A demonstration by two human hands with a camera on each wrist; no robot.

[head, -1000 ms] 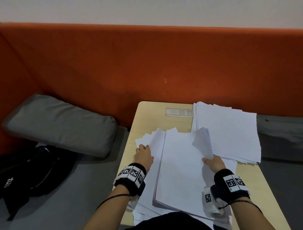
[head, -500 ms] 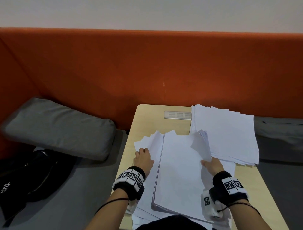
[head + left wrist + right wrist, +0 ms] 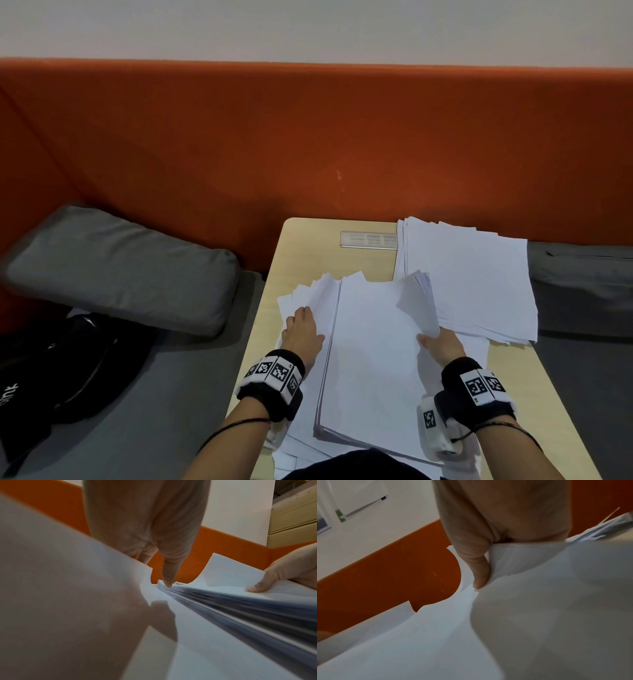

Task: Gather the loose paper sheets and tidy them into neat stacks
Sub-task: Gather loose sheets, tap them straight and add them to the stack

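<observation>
A thick stack of white paper (image 3: 370, 359) lies in the middle of the wooden table (image 3: 308, 246). Loose sheets (image 3: 308, 291) fan out from under its left side. My left hand (image 3: 303, 329) rests on those loose sheets, and its thumb (image 3: 167, 574) touches the stack's left edge. My right hand (image 3: 440, 344) grips the stack's right edge, thumb (image 3: 479, 574) on top. The fingers are hidden under sheets that curl upward (image 3: 416, 301). A second, roughly squared stack (image 3: 469, 281) sits at the back right.
An orange padded wall (image 3: 308, 144) runs behind the table. A grey cushion (image 3: 120, 267) and a black bag (image 3: 51, 377) lie on the seat to the left, and another grey cushion (image 3: 582, 284) lies to the right. A metal plate (image 3: 368, 238) is set into the tabletop at the back.
Both hands keep their places on the paper. Only the head view has dipped slightly.
</observation>
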